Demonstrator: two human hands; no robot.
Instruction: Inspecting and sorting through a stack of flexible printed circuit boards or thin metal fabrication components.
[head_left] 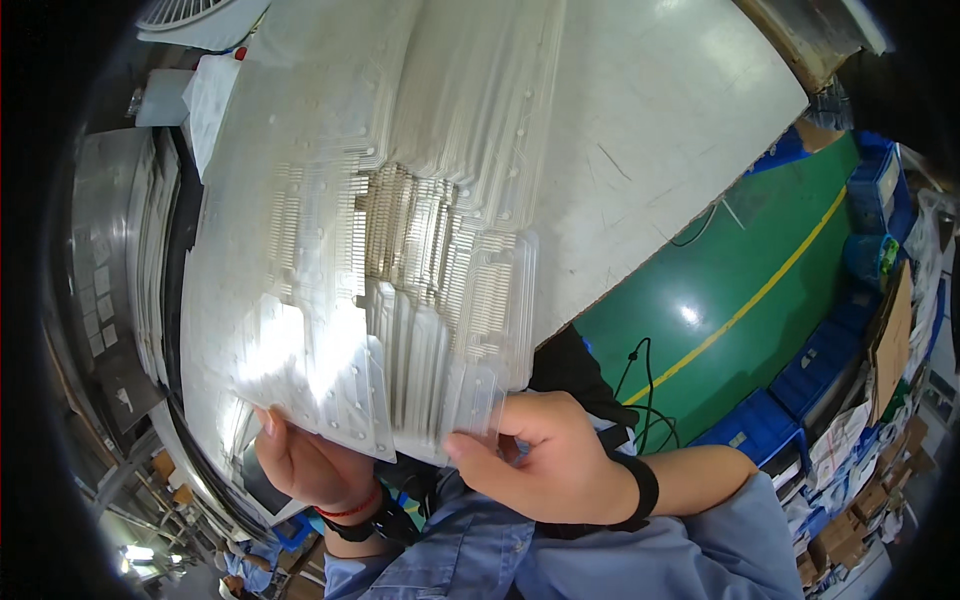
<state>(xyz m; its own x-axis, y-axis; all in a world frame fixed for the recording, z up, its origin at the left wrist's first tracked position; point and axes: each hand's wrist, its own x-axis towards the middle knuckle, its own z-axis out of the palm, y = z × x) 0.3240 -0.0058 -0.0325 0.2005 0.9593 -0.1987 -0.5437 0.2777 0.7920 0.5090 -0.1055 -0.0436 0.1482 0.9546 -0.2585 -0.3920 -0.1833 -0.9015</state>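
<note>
Clear plastic circuit films (490, 300) with fine printed traces lie overlapped in a fanned stack, reaching from the table's far side to its near edge. My right hand (550, 455) pinches the near right corner of a film between thumb and fingers; the fingertips are partly behind it. At the near left edge of the films, my left hand (315, 465) is curled round the border, thumb up, its other fingers mostly hidden beneath. Strong glare whitens the films just beyond the left hand.
The pale table (650, 130) has its edge running diagonally at right. Beyond it are a green floor (700, 310) with a yellow line, blue bins (760, 430) and black cables (650, 390). A fan (185, 12) stands far left, and stacked sheets (150, 250) lie at left.
</note>
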